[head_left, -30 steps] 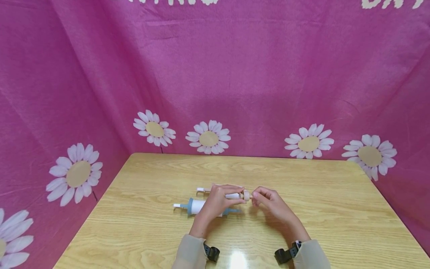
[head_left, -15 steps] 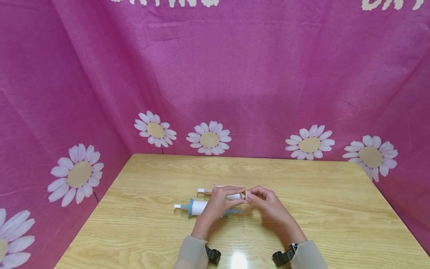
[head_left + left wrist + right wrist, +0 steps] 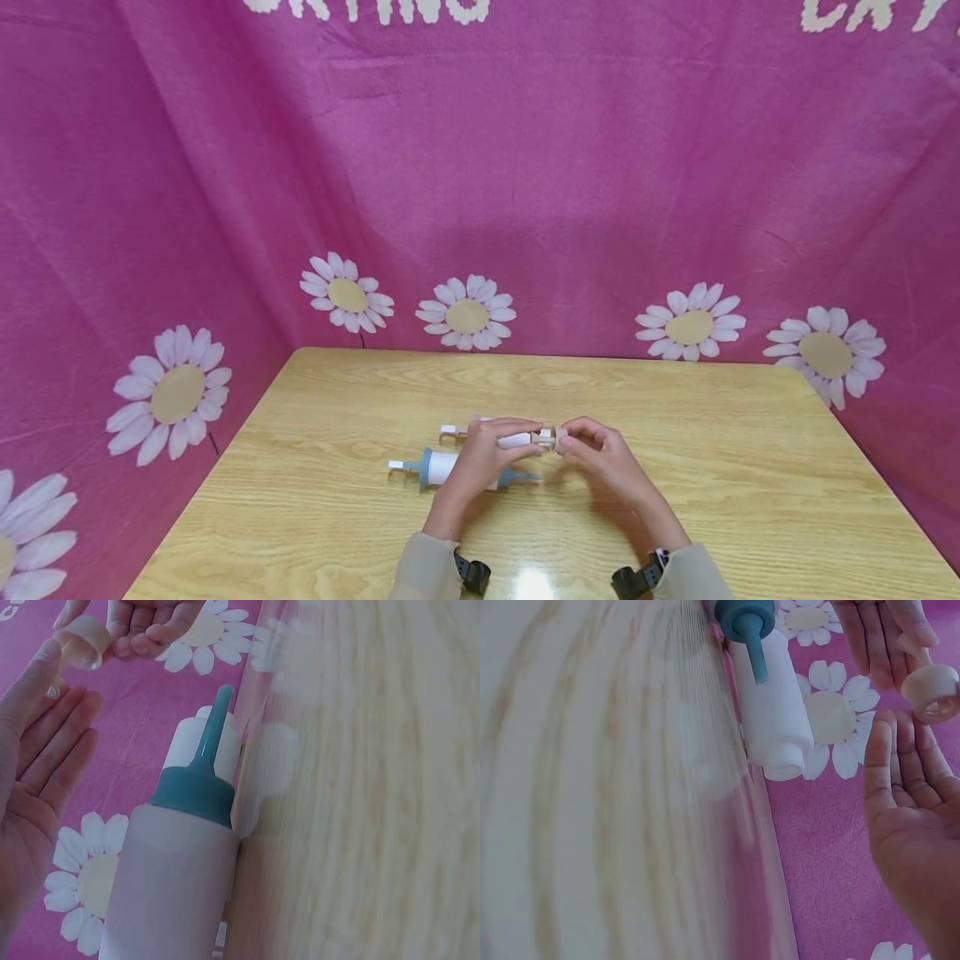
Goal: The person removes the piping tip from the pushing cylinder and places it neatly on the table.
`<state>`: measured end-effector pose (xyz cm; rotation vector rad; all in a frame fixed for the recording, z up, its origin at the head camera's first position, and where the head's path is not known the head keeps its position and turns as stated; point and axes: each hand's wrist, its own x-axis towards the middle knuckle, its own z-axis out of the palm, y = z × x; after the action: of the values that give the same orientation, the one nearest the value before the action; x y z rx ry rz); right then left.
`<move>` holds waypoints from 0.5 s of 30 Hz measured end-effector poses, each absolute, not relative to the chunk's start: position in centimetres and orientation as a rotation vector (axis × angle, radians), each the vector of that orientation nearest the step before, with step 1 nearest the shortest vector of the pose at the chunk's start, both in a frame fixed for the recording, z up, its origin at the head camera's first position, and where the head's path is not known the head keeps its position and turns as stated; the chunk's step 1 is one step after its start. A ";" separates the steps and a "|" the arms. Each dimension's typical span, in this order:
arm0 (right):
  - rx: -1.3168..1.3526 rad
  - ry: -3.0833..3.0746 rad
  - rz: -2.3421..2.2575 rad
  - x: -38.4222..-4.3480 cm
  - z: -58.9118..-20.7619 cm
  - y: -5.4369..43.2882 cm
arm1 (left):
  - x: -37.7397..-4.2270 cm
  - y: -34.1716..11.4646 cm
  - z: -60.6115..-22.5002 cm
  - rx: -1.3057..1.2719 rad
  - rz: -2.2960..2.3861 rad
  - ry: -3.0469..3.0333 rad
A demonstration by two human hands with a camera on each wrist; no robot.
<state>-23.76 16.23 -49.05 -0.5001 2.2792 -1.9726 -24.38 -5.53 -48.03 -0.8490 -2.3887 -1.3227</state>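
Both hands meet over a small beige nozzle cap (image 3: 561, 440) held above the table. My left hand (image 3: 482, 454) has thumb and forefinger at its narrow spout, which points left. My right hand (image 3: 606, 454) holds the wide rim by thumb and fingertips. In the right wrist view the nozzle cap (image 3: 928, 691) shows its hollow underside. Beneath the left hand lies a white bottle (image 3: 515, 439), whose uncapped neck shows in the right wrist view. Nearer lies a bottle with a teal nozzle (image 3: 214, 735), its body (image 3: 442, 467) partly hidden by the left wrist.
A wood-grain table (image 3: 375, 533) carries everything. A pink cloth (image 3: 562, 208) with daisies hangs behind it and at the sides. White-tipped stems (image 3: 448, 430) stick out left of both bottles. Each wrist wears a black camera strap (image 3: 474, 575).
The beige cap, whose spout pointed right into the right fingers, now points left, with its rim at the right fingertips. The bottles stay where they were.
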 end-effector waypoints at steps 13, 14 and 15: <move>-0.513 2.296 -2.010 -23.6 -49.0 16.8 | -25.0 -6.5 -48.6 -0.792 -1.291 -2.336; -0.508 2.304 -2.010 -23.6 -49.1 16.9 | -25.0 -6.6 -48.7 -0.793 -1.288 -2.335; -0.502 2.310 -2.009 -23.6 -49.1 16.9 | -25.0 -6.6 -48.8 -0.790 -1.287 -2.336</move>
<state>-23.61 16.95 -49.10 -0.5018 2.3101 -2.0090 -25.04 -6.64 -48.76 -0.7899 -2.3363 -1.2871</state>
